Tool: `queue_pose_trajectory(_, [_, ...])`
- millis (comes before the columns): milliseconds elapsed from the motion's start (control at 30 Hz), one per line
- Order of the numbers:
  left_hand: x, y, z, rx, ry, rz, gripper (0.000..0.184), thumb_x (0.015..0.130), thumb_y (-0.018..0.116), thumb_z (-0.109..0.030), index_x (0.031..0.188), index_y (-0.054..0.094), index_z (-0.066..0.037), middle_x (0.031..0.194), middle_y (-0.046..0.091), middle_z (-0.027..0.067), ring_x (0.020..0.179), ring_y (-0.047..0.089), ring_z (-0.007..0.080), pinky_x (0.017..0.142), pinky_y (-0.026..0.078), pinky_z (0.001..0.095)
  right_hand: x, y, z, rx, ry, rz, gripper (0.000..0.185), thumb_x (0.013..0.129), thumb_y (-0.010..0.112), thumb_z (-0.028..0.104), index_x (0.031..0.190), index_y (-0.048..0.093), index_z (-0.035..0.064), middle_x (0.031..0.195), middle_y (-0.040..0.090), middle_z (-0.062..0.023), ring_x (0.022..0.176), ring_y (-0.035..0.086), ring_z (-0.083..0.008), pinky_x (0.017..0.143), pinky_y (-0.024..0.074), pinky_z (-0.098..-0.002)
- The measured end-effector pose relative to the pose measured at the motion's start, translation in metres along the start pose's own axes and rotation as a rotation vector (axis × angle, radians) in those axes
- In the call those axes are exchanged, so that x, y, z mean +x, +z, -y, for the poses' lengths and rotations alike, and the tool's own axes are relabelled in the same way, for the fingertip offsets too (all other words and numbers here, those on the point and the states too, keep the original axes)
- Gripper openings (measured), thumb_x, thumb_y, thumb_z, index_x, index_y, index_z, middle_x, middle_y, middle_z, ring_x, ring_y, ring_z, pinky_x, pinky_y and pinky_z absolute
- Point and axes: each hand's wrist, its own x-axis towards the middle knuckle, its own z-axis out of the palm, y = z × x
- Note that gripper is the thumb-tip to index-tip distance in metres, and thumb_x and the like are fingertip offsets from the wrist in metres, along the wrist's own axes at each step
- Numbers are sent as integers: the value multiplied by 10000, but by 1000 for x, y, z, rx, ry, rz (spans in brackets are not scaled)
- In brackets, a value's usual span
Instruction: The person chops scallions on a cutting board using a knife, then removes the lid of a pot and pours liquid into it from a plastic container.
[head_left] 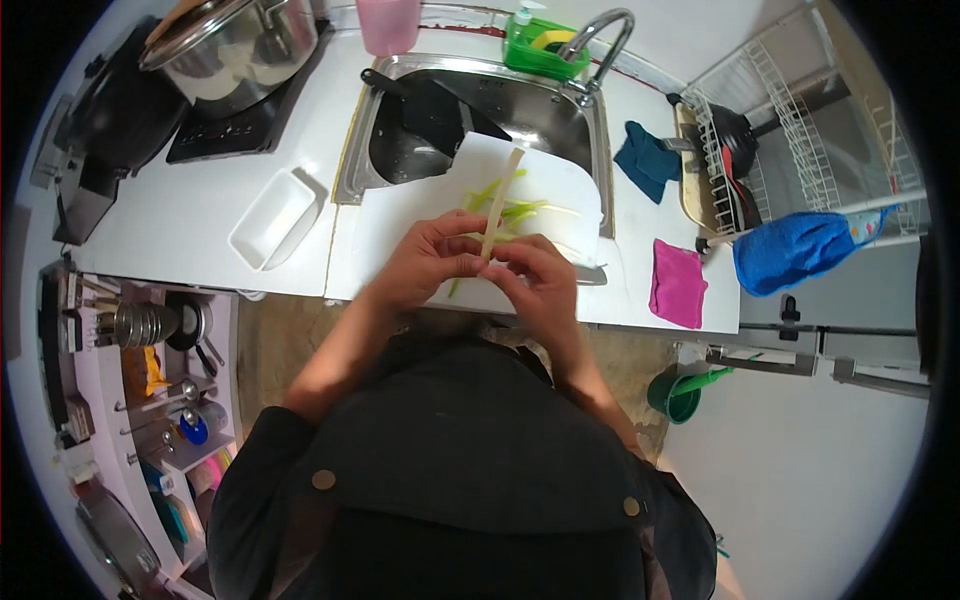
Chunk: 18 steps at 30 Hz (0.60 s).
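Both hands meet over the white cutting board (400,215), holding a long, thin, pale green stalk (503,195) that points up toward the sink. My left hand (440,255) has its fingers closed on the stalk's lower part. Pressed against the same lower end are the thumb and fingertips of my right hand (535,275). Several green and pale strips (520,212) lie on the board behind the hands, partly covered by them. A grey metal edge (592,274), perhaps a blade, shows at the board's lower right; the rest of it is hidden.
The board overlaps the steel sink (350,165), where a black pan (430,112) lies. A white rectangular dish (272,220) stands left. Blue (648,162) and pink (678,284) cloths are on the right, near a wire dish rack (725,170). A steel pot (240,60) sits far left.
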Motion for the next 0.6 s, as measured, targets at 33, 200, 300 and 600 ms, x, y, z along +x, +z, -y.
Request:
queue_pose_trajectory(33, [3,7,0,13,58,7,500,838,675,10,1311,513,8,1124,565,42,1061,607,171,900,519,317,3,3,3,141,58,-21,121,832,685,-12,951,672,-27,901,610,-61,793,589,-109,720,479,-238])
queue_pose_trajectory(200, [7,8,1,212,96,33,457,860,656,19,1302,539,12,1123,536,23,957,600,114,826,500,261,11,-7,-4,27,-82,-56,43,859,656,10,885,632,-15,861,604,-74,755,583,-142,682,474,-257])
queue_pose_trajectory(300, [8,11,1,148,36,92,462,866,652,12,1313,536,0,1129,560,25,941,592,104,809,496,256,16,-16,-5,-8,-91,-128,58,874,644,37,874,600,-1,829,593,-78,713,567,-152,646,462,-268])
queue_pose_trajectory(600, [7,11,4,-15,-148,111,491,895,632,-39,1361,483,-17,1139,615,58,991,606,116,860,494,272,24,-59,-1,260,-67,-307,60,927,605,67,913,596,9,857,552,4,745,483,-65,688,406,-197])
